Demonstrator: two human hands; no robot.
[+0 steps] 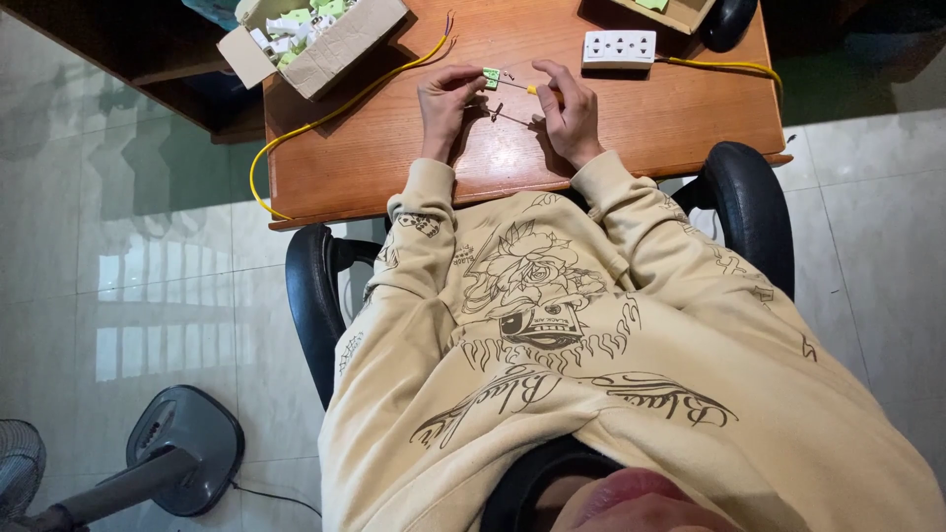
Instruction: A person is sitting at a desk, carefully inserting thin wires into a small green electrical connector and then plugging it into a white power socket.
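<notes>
Left hand [445, 101] pinched small green part [490, 77] at bench [670, 118] centre. Right hand [569, 108], at three o'clock of part, gripped yellow-handled screwdriver [520, 87], tip touching part. Cardboard box [315, 39] at ten o'clock.

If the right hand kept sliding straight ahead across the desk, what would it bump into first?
Probably the white socket strip: it lies just beyond the right hand on the wooden desk. Depth is hard to judge.

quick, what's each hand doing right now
left hand: closed, pinching a small green plastic connector block
right hand: closed around a thin yellow-handled screwdriver, its tip at the block
</notes>
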